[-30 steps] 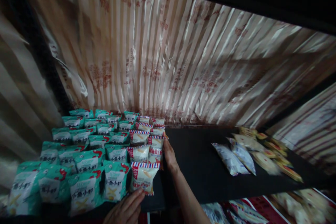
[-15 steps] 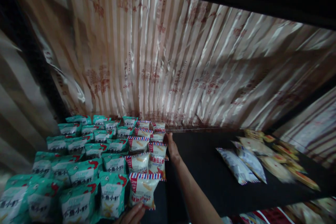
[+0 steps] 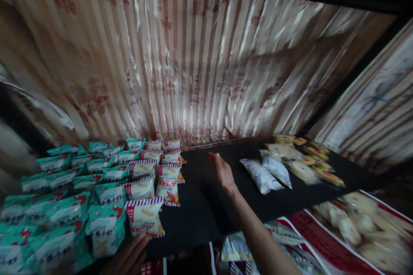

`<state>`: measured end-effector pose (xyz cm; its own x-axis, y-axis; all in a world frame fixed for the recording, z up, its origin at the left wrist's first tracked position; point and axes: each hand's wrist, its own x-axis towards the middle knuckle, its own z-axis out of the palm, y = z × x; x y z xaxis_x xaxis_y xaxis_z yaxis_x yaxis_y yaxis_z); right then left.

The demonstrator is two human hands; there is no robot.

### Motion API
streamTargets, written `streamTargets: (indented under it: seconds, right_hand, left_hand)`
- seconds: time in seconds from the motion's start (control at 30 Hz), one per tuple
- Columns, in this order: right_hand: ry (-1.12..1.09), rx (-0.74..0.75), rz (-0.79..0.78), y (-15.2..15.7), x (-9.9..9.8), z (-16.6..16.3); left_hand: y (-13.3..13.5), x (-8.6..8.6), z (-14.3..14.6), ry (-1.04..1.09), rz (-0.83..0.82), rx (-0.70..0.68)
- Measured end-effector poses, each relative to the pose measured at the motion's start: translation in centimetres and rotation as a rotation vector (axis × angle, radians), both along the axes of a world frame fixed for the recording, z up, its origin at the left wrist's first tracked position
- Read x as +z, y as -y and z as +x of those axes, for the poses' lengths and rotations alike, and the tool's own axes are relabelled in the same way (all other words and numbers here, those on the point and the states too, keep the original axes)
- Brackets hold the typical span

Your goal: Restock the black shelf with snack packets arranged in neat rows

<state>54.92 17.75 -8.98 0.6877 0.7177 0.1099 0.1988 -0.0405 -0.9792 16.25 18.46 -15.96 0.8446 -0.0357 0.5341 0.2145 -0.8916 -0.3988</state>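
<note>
My right hand (image 3: 223,175) hovers over the black shelf (image 3: 201,189) with its fingers stretched out and nothing in them. To its left stand white snack bags with red-and-blue striped edges, the rear ones in two rows. My left hand (image 3: 130,254) is at the bottom edge, its fingers extended against or just in front of the nearest striped snack bag (image 3: 145,218); whether they touch is hard to tell. Another striped bag (image 3: 167,189) leans upright behind it. Rows of teal snack bags (image 3: 106,227) fill the shelf's left side.
Two silvery bags (image 3: 260,176) lie flat right of my right hand. Beyond them are pale packets (image 3: 303,172) and yellow packs (image 3: 331,177). Below the shelf edge are red-and-white boxes (image 3: 318,227) holding packets. A striped plastic sheet (image 3: 193,51) hangs behind.
My right hand has moved right, away from the striped bags, and its fingers now point up over bare shelf. My left hand stays by the front bag. The view has swung right.
</note>
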Motion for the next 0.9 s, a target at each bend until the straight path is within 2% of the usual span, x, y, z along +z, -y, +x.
streamTargets:
  seconds: [0.1,0.2,0.4,0.53,0.63,0.8,0.9]
  right_hand:
    - [0.05,-0.095,0.023,3.6,1.3,2.7]
    - [0.075,-0.177,0.041,6.7,1.8,4.2]
    - [0.11,-0.172,0.007,12.0,1.2,3.5]
    - [0.206,-0.043,-0.102,16.3,0.4,2.0]
    - [0.376,0.121,-0.233,19.8,-1.0,1.5]
    - [0.834,0.458,-0.513,23.8,-5.1,0.9]
    - [1.013,0.463,-0.698,24.5,-7.3,0.5]
  left_hand:
    - [0.7,0.4,0.0,0.017,-0.047,0.035]
    - [1.4,-0.1,0.0,0.015,-0.117,0.066]
    - [1.8,-0.8,-0.1,0.068,-0.236,0.024]
    - [2.7,-1.1,-0.3,0.073,-0.221,0.052]
    - [4.9,-1.0,0.1,0.059,-0.222,0.105]
    - [10.9,0.8,3.8,0.225,-0.336,0.214]
    - [15.1,2.2,7.2,0.294,-0.427,0.188]
